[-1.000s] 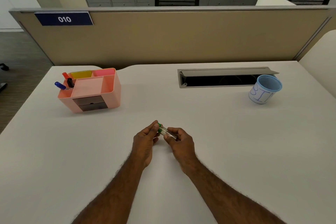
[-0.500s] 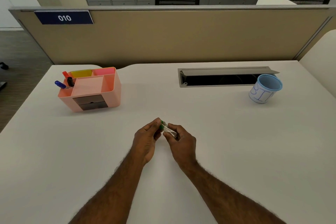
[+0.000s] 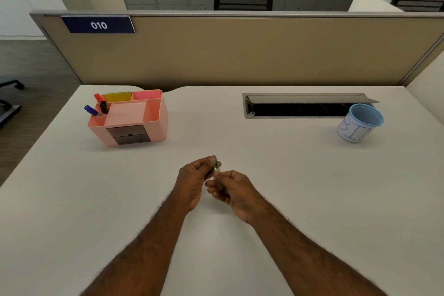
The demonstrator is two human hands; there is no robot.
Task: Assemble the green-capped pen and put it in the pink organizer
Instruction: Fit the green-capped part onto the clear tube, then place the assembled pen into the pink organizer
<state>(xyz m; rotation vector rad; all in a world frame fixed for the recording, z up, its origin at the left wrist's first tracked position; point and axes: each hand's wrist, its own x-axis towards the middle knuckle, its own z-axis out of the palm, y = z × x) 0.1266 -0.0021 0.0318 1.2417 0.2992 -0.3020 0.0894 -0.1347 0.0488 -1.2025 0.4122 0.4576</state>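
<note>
Near the desk's (image 3: 264, 199) front middle, well apart from the pink organizer (image 3: 134, 120) to the far left: left hand (image 3: 194, 180) pinching the pen's green cap (image 3: 215, 165), right hand (image 3: 231, 191) closed around its clear barrel (image 3: 215, 172).

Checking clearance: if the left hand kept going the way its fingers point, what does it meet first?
Beyond the green-capped pen it pinches, the left hand points up-right over bare desk; probably the cable tray first, depth unclear.
</note>
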